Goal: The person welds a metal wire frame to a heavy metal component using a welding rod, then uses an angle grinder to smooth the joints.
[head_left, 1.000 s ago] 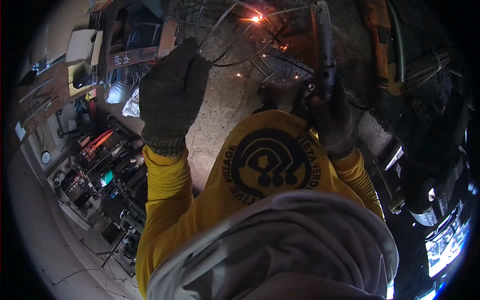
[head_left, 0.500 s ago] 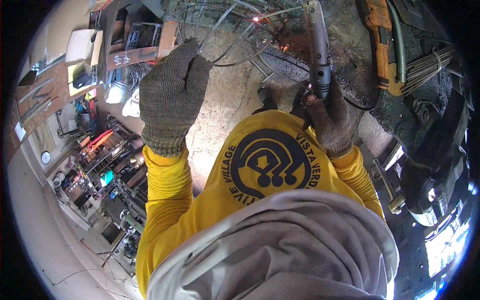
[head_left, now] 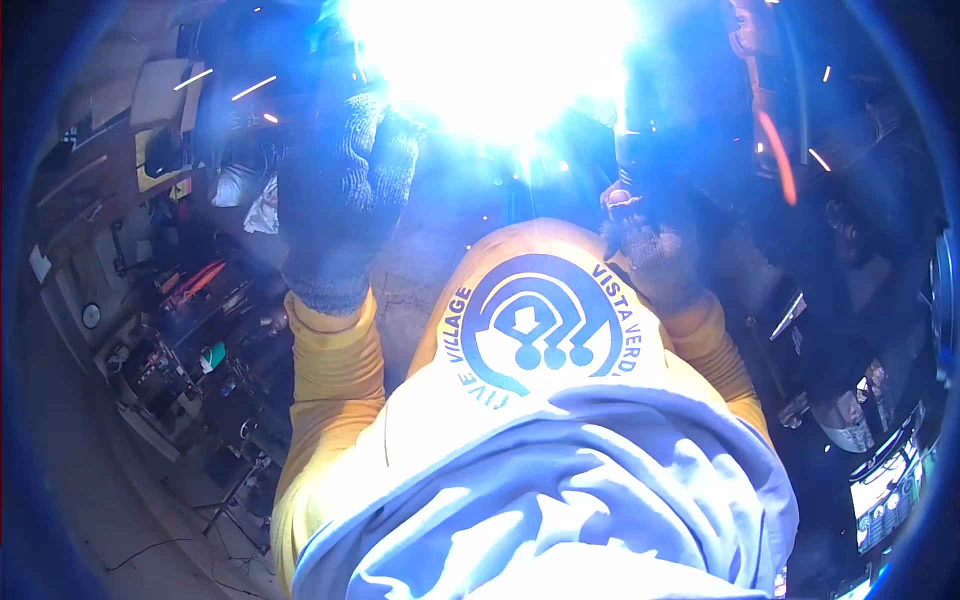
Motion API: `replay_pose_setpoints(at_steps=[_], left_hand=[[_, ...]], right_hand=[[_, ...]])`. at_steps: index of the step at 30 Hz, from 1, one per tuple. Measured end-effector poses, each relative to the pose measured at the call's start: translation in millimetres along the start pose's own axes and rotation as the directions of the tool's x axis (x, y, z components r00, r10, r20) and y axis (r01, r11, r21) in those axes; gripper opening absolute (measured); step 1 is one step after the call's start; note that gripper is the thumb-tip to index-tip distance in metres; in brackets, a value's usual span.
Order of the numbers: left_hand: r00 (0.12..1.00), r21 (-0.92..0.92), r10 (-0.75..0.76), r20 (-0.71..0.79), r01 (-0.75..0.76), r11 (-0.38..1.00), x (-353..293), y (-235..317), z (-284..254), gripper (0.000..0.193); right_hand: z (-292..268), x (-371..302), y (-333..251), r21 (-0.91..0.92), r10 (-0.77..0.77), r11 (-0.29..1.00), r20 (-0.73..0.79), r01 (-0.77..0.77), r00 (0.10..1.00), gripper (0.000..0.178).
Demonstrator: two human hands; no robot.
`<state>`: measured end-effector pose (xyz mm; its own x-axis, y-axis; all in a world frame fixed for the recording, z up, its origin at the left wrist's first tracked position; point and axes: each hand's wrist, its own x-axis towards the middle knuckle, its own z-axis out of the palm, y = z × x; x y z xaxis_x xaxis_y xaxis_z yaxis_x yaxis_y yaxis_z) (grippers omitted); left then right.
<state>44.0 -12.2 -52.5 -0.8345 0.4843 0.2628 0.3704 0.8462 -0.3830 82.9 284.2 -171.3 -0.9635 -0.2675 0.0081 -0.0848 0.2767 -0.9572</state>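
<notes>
An intense blue-white welding arc fills the top middle and hides the workpiece and the electrode tip. My right hand, in a worn knit glove with a bare thumb tip, grips the dark welding electrode holder just right of the glare. My left hand, in a dark knit glove, is raised left of the arc. Its fingers look curled and pressed together, but whatever they may hold is lost in shadow and glare.
Bright sparks fly out to both sides. An orange power tool lies at the upper right. Cluttered shelving and tools line the left, with white plastic bags near my left glove. A hammer head shows dimly at right.
The small glowing spot has become a blinding arc with flying sparks, and the surroundings look darker. Both hands stay nearly in place, the right still gripping the electrode holder.
</notes>
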Motion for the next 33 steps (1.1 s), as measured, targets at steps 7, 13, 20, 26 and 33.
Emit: replay_pose_setpoints(at_steps=[7,13,20,26,33], left_hand=[[1.0,0.049,-0.024,0.0,0.024,0.998,4.6,7.5,-3.9,0.017],[0.974,-0.45,-0.225,-0.009,0.197,0.871,8.9,4.3,5.1,0.029],[0.947,-0.587,-0.312,0.07,0.292,0.755,7.3,6.0,4.3,0.029],[0.933,-0.523,-0.333,0.139,0.354,0.775,12.6,7.8,-2.1,0.027],[0.981,-0.095,-0.194,-0.021,0.192,0.977,-5.2,5.3,-0.9,0.034]], right_hand=[[-4.2,-1.4,8.4,-0.475,-0.361,0.826,-0.035,0.302,0.932,0.049],[-1.2,5.3,3.5,0.276,0.1,0.956,0.007,-0.098,0.995,0.056],[-1.5,12.1,-20.4,0.362,0.244,0.901,0.036,-0.241,0.969,0.046],[0.3,10.9,-16.8,0.302,0.356,0.885,0.053,-0.355,0.933,0.044],[7.4,16.7,-13.5,0.197,0.074,0.979,-0.146,-0.045,0.987,0.058]])
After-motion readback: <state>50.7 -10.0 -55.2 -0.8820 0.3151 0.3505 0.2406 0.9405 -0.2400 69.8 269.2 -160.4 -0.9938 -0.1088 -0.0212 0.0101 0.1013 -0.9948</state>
